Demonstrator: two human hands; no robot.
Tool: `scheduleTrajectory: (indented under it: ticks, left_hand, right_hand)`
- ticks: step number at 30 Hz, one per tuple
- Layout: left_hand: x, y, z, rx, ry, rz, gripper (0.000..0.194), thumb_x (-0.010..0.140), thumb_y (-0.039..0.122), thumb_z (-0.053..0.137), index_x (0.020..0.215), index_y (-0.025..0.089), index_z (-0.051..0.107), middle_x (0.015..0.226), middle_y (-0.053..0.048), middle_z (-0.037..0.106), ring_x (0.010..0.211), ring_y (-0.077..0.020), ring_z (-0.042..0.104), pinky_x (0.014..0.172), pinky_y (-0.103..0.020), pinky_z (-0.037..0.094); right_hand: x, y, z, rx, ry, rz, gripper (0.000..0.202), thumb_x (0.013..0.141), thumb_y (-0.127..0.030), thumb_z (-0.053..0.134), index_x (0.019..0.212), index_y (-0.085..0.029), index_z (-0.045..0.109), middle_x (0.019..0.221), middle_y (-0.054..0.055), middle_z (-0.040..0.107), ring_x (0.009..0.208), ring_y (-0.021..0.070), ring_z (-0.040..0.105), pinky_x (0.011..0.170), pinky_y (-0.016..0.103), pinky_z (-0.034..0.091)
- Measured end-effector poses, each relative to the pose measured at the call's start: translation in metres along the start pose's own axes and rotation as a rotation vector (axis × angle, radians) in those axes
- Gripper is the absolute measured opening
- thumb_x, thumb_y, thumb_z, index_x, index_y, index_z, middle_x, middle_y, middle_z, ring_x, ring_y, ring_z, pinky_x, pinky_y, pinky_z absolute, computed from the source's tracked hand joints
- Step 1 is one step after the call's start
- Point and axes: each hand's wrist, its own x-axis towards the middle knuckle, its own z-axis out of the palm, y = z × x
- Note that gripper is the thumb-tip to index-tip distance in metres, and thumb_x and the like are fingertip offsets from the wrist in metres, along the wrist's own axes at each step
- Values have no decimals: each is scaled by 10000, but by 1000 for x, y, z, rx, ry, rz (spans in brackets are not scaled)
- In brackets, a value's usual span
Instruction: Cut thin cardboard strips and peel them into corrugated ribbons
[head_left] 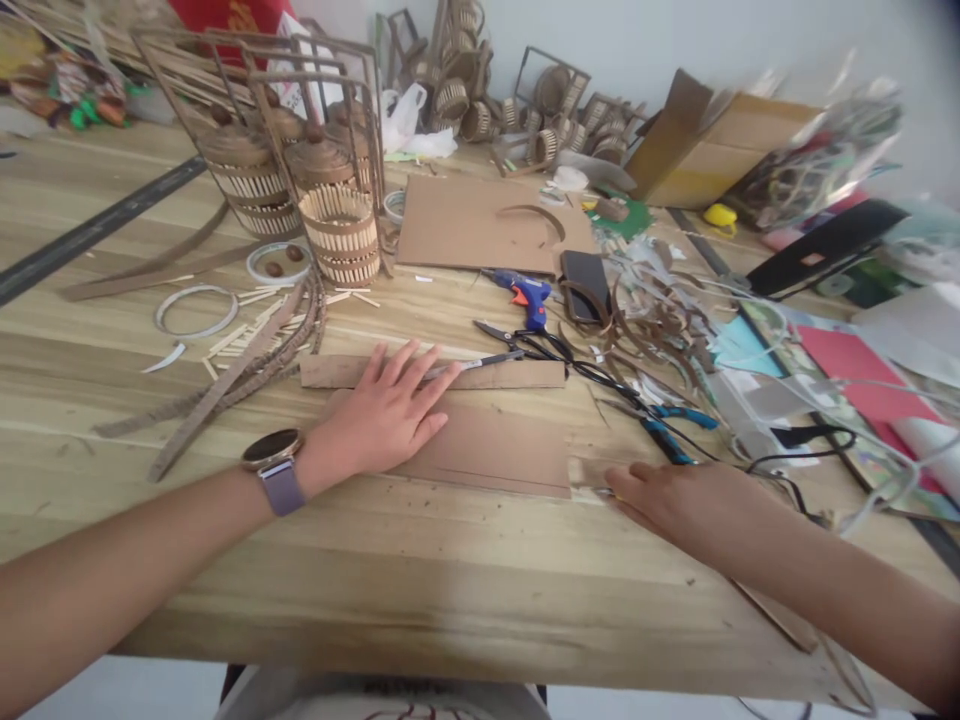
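While my left grip (391, 412) lay spread wide on the cardboard sheet (499, 450), my right grip (656, 492), at the sheet's three o'clock, held a mostly hidden tool (606, 492).

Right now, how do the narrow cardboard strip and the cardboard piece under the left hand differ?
The cardboard strip is narrow, while the cardboard piece is clearly broader. A pen lies on the strip; the piece instead bears a dark line near one long edge. Both are brown, lie on the table and are partly covered by the left hand.
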Motion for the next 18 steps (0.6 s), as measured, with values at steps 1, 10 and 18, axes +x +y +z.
scheduleTrajectory:
  ticks: [1,10,18]
  left_hand:
    - [0,0,0,3,3,-1,574,1013,403,382,1528,156,328,1565,-189,327,1434,-396,259,1159,-636,162]
    - [1,2,1,9,28,-22,561,1004,383,396,1513,150,357,1534,-200,368,1428,-394,271,1145,-651,187]
    - [-10,-8,-5,57,87,-15,516,1005,369,392,1465,139,432,1514,-209,392,1420,-399,288,1123,-673,218]
  right_hand:
    - [-3,3,-2,7,-24,11,102,885,-187,527,793,-231,529,608,-16,636,439,153,580,441,293,121]
    - [42,-39,-28,248,60,54,432,879,-452,632,1231,-223,532,1415,140,529,718,177,701,570,286,459]
    - [75,-43,-39,382,-87,-9,503,797,-359,728,1237,-191,550,1419,135,527,980,260,701,741,328,524]
